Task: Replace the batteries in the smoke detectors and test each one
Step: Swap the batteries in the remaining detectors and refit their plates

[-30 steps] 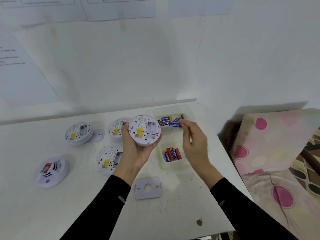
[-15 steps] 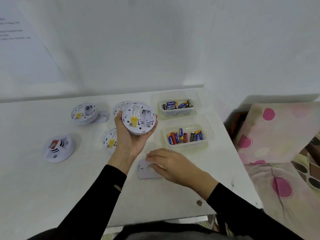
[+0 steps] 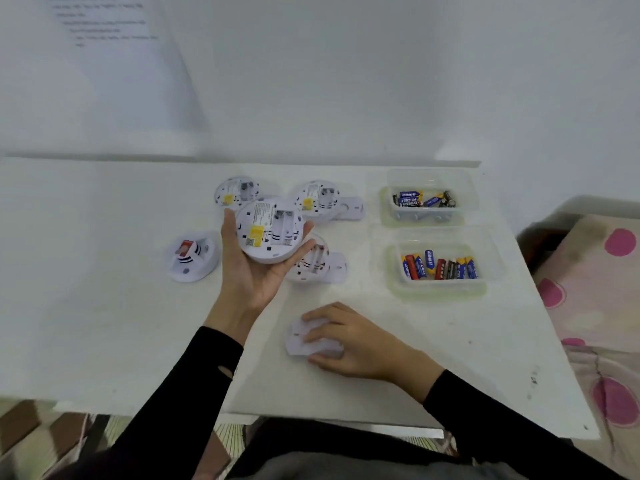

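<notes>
My left hand [image 3: 258,271] holds a round white smoke detector [image 3: 270,234] back-side up above the table; its battery bay shows with a yellow label beside it. My right hand [image 3: 353,339] lies on a flat white mounting plate [image 3: 300,341] on the table, fingers curled over its top and thumb at its near edge. Three more detectors lie back-up: one [image 3: 236,192] at the rear, one [image 3: 318,199] to its right, and one [image 3: 313,263] partly hidden behind the held unit. A fifth detector [image 3: 191,257] sits to the left with a red part showing.
Two clear plastic tubs stand on the right of the white table [image 3: 104,289]: the far tub [image 3: 426,216] and the near tub [image 3: 440,287] both hold several batteries. A pink-dotted cushion [image 3: 595,306] lies off the table's right edge. A white wall rises behind.
My right hand left the far battery tub and came down onto the mounting plate near me. My left hand keeps holding the detector. The view tilted downward.
</notes>
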{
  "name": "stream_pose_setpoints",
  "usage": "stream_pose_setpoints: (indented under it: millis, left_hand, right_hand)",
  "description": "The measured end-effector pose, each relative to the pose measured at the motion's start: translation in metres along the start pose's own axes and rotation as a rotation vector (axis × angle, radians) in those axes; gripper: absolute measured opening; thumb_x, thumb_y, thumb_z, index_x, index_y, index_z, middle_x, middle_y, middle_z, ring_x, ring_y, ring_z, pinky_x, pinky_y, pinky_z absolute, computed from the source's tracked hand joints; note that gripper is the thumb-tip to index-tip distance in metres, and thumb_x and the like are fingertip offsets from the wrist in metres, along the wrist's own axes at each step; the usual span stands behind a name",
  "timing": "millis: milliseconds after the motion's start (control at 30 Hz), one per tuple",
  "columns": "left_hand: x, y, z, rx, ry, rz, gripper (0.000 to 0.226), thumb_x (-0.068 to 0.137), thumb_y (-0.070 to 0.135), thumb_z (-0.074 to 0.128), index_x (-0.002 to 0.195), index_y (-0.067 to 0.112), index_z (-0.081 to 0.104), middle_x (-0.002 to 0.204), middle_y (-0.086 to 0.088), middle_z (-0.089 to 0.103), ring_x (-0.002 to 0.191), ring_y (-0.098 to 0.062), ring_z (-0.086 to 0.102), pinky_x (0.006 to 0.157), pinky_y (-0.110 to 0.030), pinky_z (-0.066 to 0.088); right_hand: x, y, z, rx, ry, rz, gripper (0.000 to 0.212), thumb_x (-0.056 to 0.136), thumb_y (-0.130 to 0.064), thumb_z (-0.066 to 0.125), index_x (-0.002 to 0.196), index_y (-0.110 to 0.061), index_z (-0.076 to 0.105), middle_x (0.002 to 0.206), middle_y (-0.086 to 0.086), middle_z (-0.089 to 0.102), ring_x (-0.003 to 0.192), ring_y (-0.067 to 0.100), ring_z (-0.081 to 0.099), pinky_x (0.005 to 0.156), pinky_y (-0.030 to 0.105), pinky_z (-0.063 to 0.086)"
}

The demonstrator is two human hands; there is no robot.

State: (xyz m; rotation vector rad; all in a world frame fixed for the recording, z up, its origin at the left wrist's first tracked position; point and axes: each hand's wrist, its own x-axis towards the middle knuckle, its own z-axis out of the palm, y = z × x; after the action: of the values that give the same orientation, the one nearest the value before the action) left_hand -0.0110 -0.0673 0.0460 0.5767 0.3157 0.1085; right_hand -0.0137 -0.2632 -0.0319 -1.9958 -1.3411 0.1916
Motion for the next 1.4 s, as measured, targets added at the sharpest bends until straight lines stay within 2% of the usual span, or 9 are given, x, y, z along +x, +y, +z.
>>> stream_pose_setpoints:
  millis: [200, 267, 333, 467, 767, 867, 1000, 1167, 1400]
  left_hand:
    - [0.006, 0.083, -0.041, 0.046, 0.091, 0.111, 0.055, 0.097, 0.046, 0.045, 0.138, 0.01, 0.053, 0.137, -0.019, 0.059, 0.124, -0.039, 0.059, 0.1, -0.06, 0.047]
    - [0.011, 0.117, -0.056, 0.08, 0.141, 0.133, 0.05, 0.094, 0.047, 0.048, 0.132, 0.017, 0.056, 0.138, -0.014, 0.059, 0.12, -0.031, 0.06, 0.097, -0.048, 0.049]
    - [0.018, 0.151, -0.071, 0.112, 0.192, 0.151, 0.047, 0.093, 0.048, 0.05, 0.129, 0.02, 0.058, 0.133, -0.011, 0.061, 0.109, -0.027, 0.06, 0.085, -0.036, 0.047]
    - [0.039, 0.211, -0.097, 0.16, 0.209, 0.158, 0.043, 0.094, 0.045, 0.049, 0.127, 0.019, 0.058, 0.123, -0.01, 0.065, 0.1, -0.025, 0.064, 0.078, -0.032, 0.048]
    - [0.102, 0.274, -0.147, 0.445, 0.327, 0.11, 0.036, 0.106, 0.033, 0.042, 0.132, 0.012, 0.056, 0.117, -0.01, 0.07, 0.11, -0.026, 0.066, 0.095, -0.042, 0.054]
    - [0.112, 0.278, -0.162, 0.502, 0.379, 0.056, 0.034, 0.104, 0.033, 0.046, 0.129, 0.012, 0.057, 0.111, -0.007, 0.071, 0.104, -0.024, 0.067, 0.087, -0.038, 0.056]
    - [0.118, 0.275, -0.179, 0.578, 0.381, 0.058, 0.035, 0.103, 0.031, 0.05, 0.133, 0.013, 0.051, 0.122, -0.009, 0.066, 0.109, -0.026, 0.066, 0.086, -0.039, 0.058]
    - [0.122, 0.269, -0.184, 0.667, 0.39, 0.083, 0.028, 0.098, 0.025, 0.061, 0.122, 0.013, 0.055, 0.105, -0.007, 0.068, 0.086, -0.015, 0.067, 0.076, -0.026, 0.055]
    - [0.129, 0.256, -0.182, 0.769, 0.352, 0.059, 0.03, 0.093, 0.023, 0.068, 0.118, 0.008, 0.061, 0.101, -0.014, 0.074, 0.078, -0.018, 0.072, 0.065, -0.023, 0.059]
  right_hand:
    - [0.105, -0.024, 0.01, 0.032, 0.097, -0.113, 0.028, 0.081, -0.027, 0.075, 0.102, -0.009, 0.071, 0.124, 0.012, 0.062, 0.114, 0.02, 0.056, 0.101, 0.028, 0.041]
    - [0.146, -0.028, 0.01, 0.02, 0.141, -0.104, 0.031, 0.081, -0.03, 0.074, 0.103, -0.009, 0.07, 0.126, 0.011, 0.062, 0.115, 0.018, 0.053, 0.101, 0.024, 0.038]
    - [0.186, -0.032, 0.009, 0.016, 0.161, -0.031, 0.035, 0.08, -0.032, 0.075, 0.108, -0.013, 0.069, 0.132, 0.007, 0.059, 0.118, 0.011, 0.048, 0.103, 0.018, 0.033]
    - [0.258, -0.032, 0.013, 0.09, 0.104, 0.202, 0.042, 0.079, -0.027, 0.077, 0.116, -0.017, 0.061, 0.129, -0.006, 0.056, 0.111, -0.001, 0.039, 0.095, 0.01, 0.027]
    - [0.377, -0.017, 0.04, 0.095, -0.11, 0.411, 0.047, 0.08, -0.02, 0.074, 0.117, -0.014, 0.046, 0.104, -0.005, 0.043, 0.109, 0.018, 0.036, 0.081, 0.028, 0.037]
    - [0.392, -0.006, 0.054, -0.004, -0.228, 0.442, 0.045, 0.081, -0.019, 0.073, 0.116, -0.012, 0.045, 0.104, -0.004, 0.046, 0.109, 0.022, 0.038, 0.086, 0.032, 0.04]
    - [0.395, 0.007, 0.065, -0.104, -0.292, 0.435, 0.047, 0.082, -0.02, 0.073, 0.122, -0.01, 0.05, 0.13, 0.008, 0.048, 0.127, 0.025, 0.034, 0.102, 0.031, 0.032]
    - [0.362, -0.012, 0.07, -0.032, -0.081, 0.492, 0.035, 0.099, -0.011, 0.041, 0.132, -0.008, 0.054, 0.146, 0.005, 0.042, 0.134, 0.02, 0.04, 0.108, 0.022, 0.028]
    - [0.325, -0.019, 0.082, 0.134, -0.148, 0.654, 0.052, 0.1, -0.029, 0.03, 0.15, -0.013, 0.031, 0.16, -0.005, 0.018, 0.146, 0.002, 0.009, 0.119, 0.023, 0.007]
